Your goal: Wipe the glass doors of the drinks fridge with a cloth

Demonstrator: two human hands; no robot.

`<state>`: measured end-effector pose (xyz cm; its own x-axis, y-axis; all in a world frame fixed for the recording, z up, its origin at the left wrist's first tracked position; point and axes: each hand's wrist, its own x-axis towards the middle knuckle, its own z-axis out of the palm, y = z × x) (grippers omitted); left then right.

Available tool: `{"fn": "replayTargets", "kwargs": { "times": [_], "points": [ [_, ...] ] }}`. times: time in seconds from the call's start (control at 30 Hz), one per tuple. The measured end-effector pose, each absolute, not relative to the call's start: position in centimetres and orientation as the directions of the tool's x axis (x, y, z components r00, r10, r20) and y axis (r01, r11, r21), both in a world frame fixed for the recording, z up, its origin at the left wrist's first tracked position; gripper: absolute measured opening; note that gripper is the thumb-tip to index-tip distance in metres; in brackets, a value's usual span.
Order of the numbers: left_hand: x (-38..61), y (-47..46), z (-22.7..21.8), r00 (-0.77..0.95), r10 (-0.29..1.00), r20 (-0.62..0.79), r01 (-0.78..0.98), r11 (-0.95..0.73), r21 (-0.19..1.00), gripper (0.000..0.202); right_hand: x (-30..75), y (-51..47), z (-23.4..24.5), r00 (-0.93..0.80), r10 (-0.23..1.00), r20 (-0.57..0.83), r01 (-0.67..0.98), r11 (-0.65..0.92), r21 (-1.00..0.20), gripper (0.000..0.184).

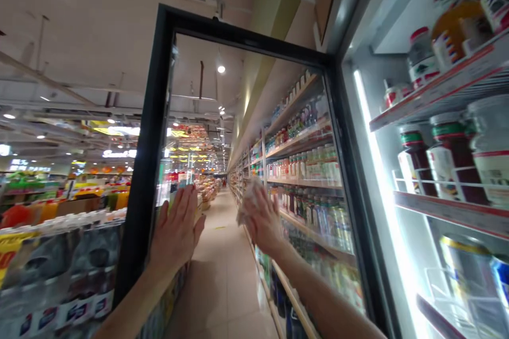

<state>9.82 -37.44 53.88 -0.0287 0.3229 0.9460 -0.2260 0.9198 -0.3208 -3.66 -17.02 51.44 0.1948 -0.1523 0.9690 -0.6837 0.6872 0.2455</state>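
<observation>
A glass door (pixel 217 132) in a black frame (pixel 148 143) stands swung out in front of me. My left hand (pixel 177 225) is spread flat on or close to the glass, near the frame's left side, with nothing in it. On the right half of the pane, my right hand (pixel 268 220) presses a crumpled whitish cloth (pixel 250 202) to the glass under its fingers. Whether the cloth is fabric or paper cannot be made out, as the picture is blurred there.
At right is a lit fridge with bottles on shelves (pixel 449 212), beside a bright light strip (pixel 382 190). Packs of dark bottles (pixel 67 265) are stacked at left. An aisle floor (pixel 217 275) and shelves of drinks (pixel 306 164) show in the pane.
</observation>
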Motion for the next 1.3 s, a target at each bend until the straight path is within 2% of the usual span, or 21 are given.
{"fn": "replayTargets", "kwargs": {
  "times": [0.03, 0.1, 0.2, 0.3, 0.37, 0.47, 0.53, 0.57, 0.63, 0.7, 0.73, 0.77, 0.8, 0.83, 0.93, 1.0, 1.07, 1.17, 1.2, 1.23, 1.3],
  "points": [
    [9.8, -37.5, 53.9, -0.028, 0.317, 0.948, -0.215, 0.924, -0.316, 0.062, -3.3, -17.4, 50.9, 0.233, -0.237, 0.943, -0.673, 0.661, 0.332, 0.043],
    [9.8, -37.3, 53.8, -0.035, 0.306, 0.952, -0.204, 0.93, -0.306, 0.062, -4.3, -15.7, 50.0, 0.226, -0.224, 0.948, -0.655, 0.686, 0.318, 0.04],
    [9.8, -37.0, 53.7, -0.053, 0.284, 0.957, -0.212, 0.934, -0.289, 0.062, -7.9, -9.9, 49.5, 0.104, 0.066, 0.992, -0.635, 0.773, 0.015, 0.044],
    [9.8, -36.9, 53.6, -0.051, 0.275, 0.96, -0.216, 0.935, -0.28, 0.061, -9.1, -8.3, 49.8, 0.002, 0.338, 0.941, -0.606, 0.749, -0.268, 0.048],
    [9.7, -36.9, 53.8, -0.045, 0.273, 0.961, -0.21, 0.938, -0.277, 0.061, -7.3, -11.0, 49.6, -0.002, 0.305, 0.952, -0.625, 0.743, -0.24, 0.048],
    [9.7, -37.1, 53.8, -0.044, 0.265, 0.963, -0.194, 0.944, -0.268, 0.061, -4.0, -15.9, 48.8, 0.146, -0.095, 0.985, -0.671, 0.722, 0.169, 0.046],
    [9.9, -37.0, 53.2, -0.051, 0.25, 0.967, -0.182, 0.95, -0.255, 0.061, -3.7, -16.2, 48.1, 0.219, -0.203, 0.954, -0.667, 0.683, 0.298, 0.044],
    [9.9, -36.8, 52.6, -0.056, 0.238, 0.97, -0.178, 0.953, -0.245, 0.061, -4.4, -15.1, 47.8, 0.222, -0.179, 0.958, -0.664, 0.692, 0.283, 0.044],
    [10.1, -36.3, 51.0, -0.07, 0.207, 0.976, -0.183, 0.959, -0.217, 0.063, -6.7, -11.7, 47.6, 0.156, -0.023, 0.988, -0.664, 0.737, 0.122, 0.046],
    [10.3, -35.8, 49.3, -0.075, 0.188, 0.979, -0.202, 0.959, -0.199, 0.065, -8.7, -8.8, 47.9, -0.008, 0.245, 0.97, -0.634, 0.748, -0.194, 0.047],
    [10.3, -35.5, 48.7, -0.075, 0.181, 0.981, -0.212, 0.958, -0.193, 0.066, -9.1, -8.4, 48.1, -0.067, 0.349, 0.935, -0.617, 0.722, -0.313, 0.048],
    [10.3, -35.4, 48.2, -0.074, 0.18, 0.981, -0.218, 0.957, -0.192, 0.067, -8.9, -8.8, 48.3, -0.093, 0.4, 0.912, -0.614, 0.698, -0.369, 0.049],
    [10.3, -35.3, 48.0, -0.07, 0.184, 0.98, -0.221, 0.956, -0.195, 0.067, -8.1, -10.0, 48.3, -0.081, 0.384, 0.92, -0.635, 0.691, -0.345, 0.05],
    [10.3, -35.2, 47.8, -0.07, 0.185, 0.98, -0.22, 0.956, -0.197, 0.067, -6.9, -11.7, 48.2, -0.04, 0.305, 0.951, -0.669, 0.699, -0.252, 0.051],
    [10.3, -35.4, 48.1, -0.063, 0.191, 0.98, -0.204, 0.958, -0.2, 0.069, -3.3, -16.6, 47.1, 0.165, -0.108, 0.98, -0.728, 0.657, 0.195, 0.05],
    [10.3, -35.5, 48.2, -0.062, 0.191, 0.98, -0.199, 0.959, -0.2, 0.07, -3.0, -16.6, 46.2, 0.202, -0.21, 0.957, -0.722, 0.628, 0.29, 0.047],
    [10.3, -35.6, 48.2, -0.071, 0.186, 0.98, -0.208, 0.958, -0.197, 0.07, -4.7, -13.8, 45.5, 0.133, -0.101, 0.986, -0.702, 0.693, 0.166, 0.045],
    [10.2, -35.5, 48.1, -0.09, 0.175, 0.98, -0.232, 0.954, -0.192, 0.07, -7.9, -9.5, 45.2, -0.037, 0.279, 0.96, -0.634, 0.736, -0.238, 0.048],
    [10.2, -35.5, 48.1, -0.09, 0.173, 0.981, -0.234, 0.954, -0.19, 0.07, -8.2, -9.3, 45.3, -0.069, 0.361, 0.93, -0.621, 0.714, -0.323, 0.049],
    [10.1, -35.5, 48.1, -0.092, 0.171, 0.981, -0.233, 0.954, -0.188, 0.07, -7.9, -9.8, 45.3, -0.079, 0.389, 0.918, -0.625, 0.698, -0.349, 0.05],
    [10.0, -35.6, 48.1, -0.085, 0.171, 0.982, -0.225, 0.956, -0.186, 0.07, -5.9, -12.4, 45.0, -0.032, 0.249, 0.968, -0.682, 0.703, -0.203, 0.049]
  ]
}}
